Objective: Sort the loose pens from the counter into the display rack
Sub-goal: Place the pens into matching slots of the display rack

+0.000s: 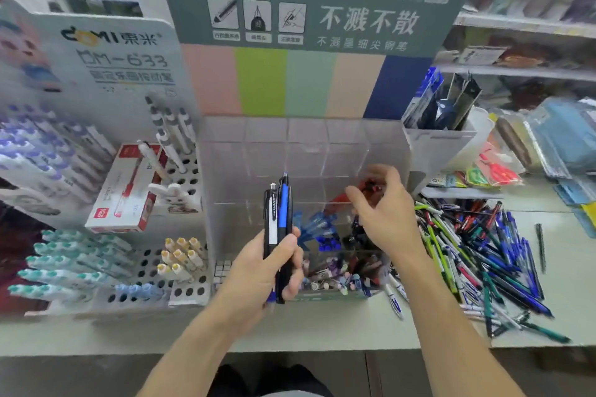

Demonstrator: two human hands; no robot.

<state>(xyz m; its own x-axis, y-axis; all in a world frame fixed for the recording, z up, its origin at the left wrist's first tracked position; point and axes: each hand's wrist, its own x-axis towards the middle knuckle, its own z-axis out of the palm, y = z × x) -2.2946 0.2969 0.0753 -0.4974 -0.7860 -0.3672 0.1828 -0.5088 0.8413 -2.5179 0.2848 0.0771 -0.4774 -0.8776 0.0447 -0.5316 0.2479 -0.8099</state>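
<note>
A clear acrylic display rack [306, 151] with several compartments stands on the counter under a grey-green sign. My left hand [267, 271] grips a small bunch of pens [279, 213], black and blue, held upright in front of the rack. My right hand [383, 213] reaches into the rack's right side and pinches a red pen [371, 187] over a compartment. Blue pens [319, 229] lie in a middle compartment, and mixed pens fill the front row. A pile of loose pens [477, 261] lies on the counter to the right.
At the left stand white hole racks [183, 267] of capped pens and a red-and-white pen box [125, 190]. A white bin [438, 138] with packaged items sits behind the rack at right. Scissors packs [496, 171] and folders lie far right. One dark pen [540, 245] lies apart.
</note>
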